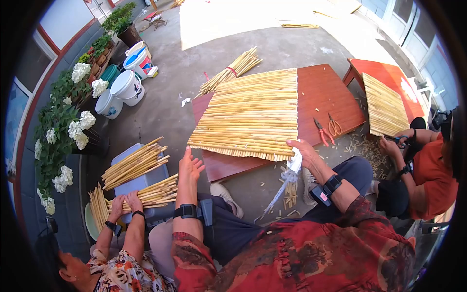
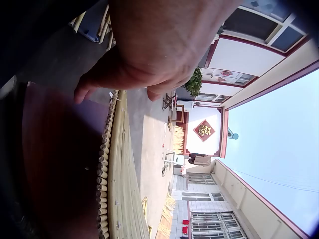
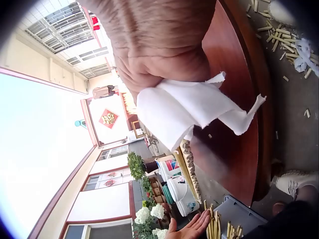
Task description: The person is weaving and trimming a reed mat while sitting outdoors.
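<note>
A panel of straw-coloured stalks (image 1: 253,112), joined side by side, lies over a reddish-brown board (image 1: 328,97), its near edge lifted toward me. My right hand (image 1: 306,151) grips the near right corner, and a white cloth (image 1: 295,163) hangs from that hand. In the right wrist view the cloth (image 3: 184,107) hides the fingertips. My left hand (image 1: 191,167) is at the near left corner, palm up, fingers spread and relaxed. The right wrist view also shows that open palm (image 3: 192,226). Red-handled pliers (image 1: 323,132) and scissors (image 1: 334,125) lie on the board's right part.
To the left, another person's hands (image 1: 125,203) rest on stalk bundles (image 1: 136,165) over a grey-blue bin (image 1: 121,155). At right, a person in orange (image 1: 433,180) works on a second panel (image 1: 386,104). Cut stalk bits (image 1: 367,153) litter the floor. Buckets (image 1: 127,87) stand beside flowering plants.
</note>
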Available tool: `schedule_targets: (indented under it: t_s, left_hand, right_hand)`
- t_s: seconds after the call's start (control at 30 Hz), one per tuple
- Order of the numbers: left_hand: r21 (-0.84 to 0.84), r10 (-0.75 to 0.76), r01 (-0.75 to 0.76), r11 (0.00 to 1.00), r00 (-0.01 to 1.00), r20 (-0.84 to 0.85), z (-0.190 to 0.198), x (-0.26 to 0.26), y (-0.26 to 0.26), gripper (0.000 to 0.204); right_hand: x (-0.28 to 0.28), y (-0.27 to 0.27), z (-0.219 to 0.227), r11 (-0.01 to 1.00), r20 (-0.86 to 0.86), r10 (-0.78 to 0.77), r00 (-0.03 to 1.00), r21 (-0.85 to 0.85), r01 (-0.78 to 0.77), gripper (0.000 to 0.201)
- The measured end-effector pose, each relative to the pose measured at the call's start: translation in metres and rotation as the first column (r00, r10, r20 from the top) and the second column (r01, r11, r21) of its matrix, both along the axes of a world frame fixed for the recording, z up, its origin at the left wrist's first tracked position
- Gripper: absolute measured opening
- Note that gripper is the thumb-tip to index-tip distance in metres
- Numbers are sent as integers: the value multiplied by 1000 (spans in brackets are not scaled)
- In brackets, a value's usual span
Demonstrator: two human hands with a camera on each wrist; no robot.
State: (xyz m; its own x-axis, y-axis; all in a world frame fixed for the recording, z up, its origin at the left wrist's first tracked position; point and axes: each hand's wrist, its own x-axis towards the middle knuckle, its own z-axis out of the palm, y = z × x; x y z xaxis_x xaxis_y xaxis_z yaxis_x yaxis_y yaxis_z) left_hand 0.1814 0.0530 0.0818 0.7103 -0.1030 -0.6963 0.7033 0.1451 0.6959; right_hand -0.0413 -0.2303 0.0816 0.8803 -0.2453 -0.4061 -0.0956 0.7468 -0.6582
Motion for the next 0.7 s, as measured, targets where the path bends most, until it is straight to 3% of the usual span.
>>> schedule_targets:
  t_s: [0.07, 0.1, 0.17, 0.2, 0.23, 0.3, 0.33, 0.5, 0.57, 0.63, 0.7]
  left_hand:
    - [-34, 166, -168, 985, 985, -51, 5, 1, -3, 79]
    - [-33, 160, -161, 986, 986, -47, 10, -1, -1, 79]
    - [-382, 102, -76, 921, 994, 47, 20, -3, 4, 69]
    - [-595, 224, -161, 788, 974, 34, -1, 5, 6, 53]
    - [-596, 215, -149, 789, 976, 42, -2, 7, 7, 53]
    - [-600, 366, -216, 770, 920, 139, 1, 9, 5, 42]
    - [-610, 382, -241, 755, 918, 110, 4, 7, 5, 39]
    - [-680, 292, -125, 722, 947, 137, 17, 7, 10, 37]
    - [-614, 312, -116, 781, 923, 223, 14, 7, 12, 37]
    - [-633, 287, -59, 772, 921, 265, 15, 7, 20, 40]
    - [-576, 307, -48, 816, 880, 362, 12, 10, 29, 41]
  right_hand:
    - [-14, -1, 3, 998, -10, 50, 999, 24, -50, 40]
    - [-20, 4, 5, 999, -7, 44, 999, 25, -43, 40]
    - [-30, 14, 15, 996, 32, 84, 996, 4, -84, 43]
    - [-32, 18, 16, 996, 52, 86, 995, 16, -87, 45]
    - [-33, 19, 15, 997, 60, 77, 995, 15, -78, 45]
    - [-36, 18, 11, 994, 91, 99, 991, 40, -103, 45]
    - [-37, 18, 12, 993, 78, 113, 991, 10, -114, 45]
    - [-42, 19, 0, 995, 70, 97, 993, 28, -100, 47]
    - [-46, 26, -8, 986, 30, 129, 991, 103, -131, 47]
    - [-49, 35, -21, 963, 35, 202, 979, 174, -205, 43]
    - [-50, 43, -24, 966, -108, 257, 960, 9, -257, 40]
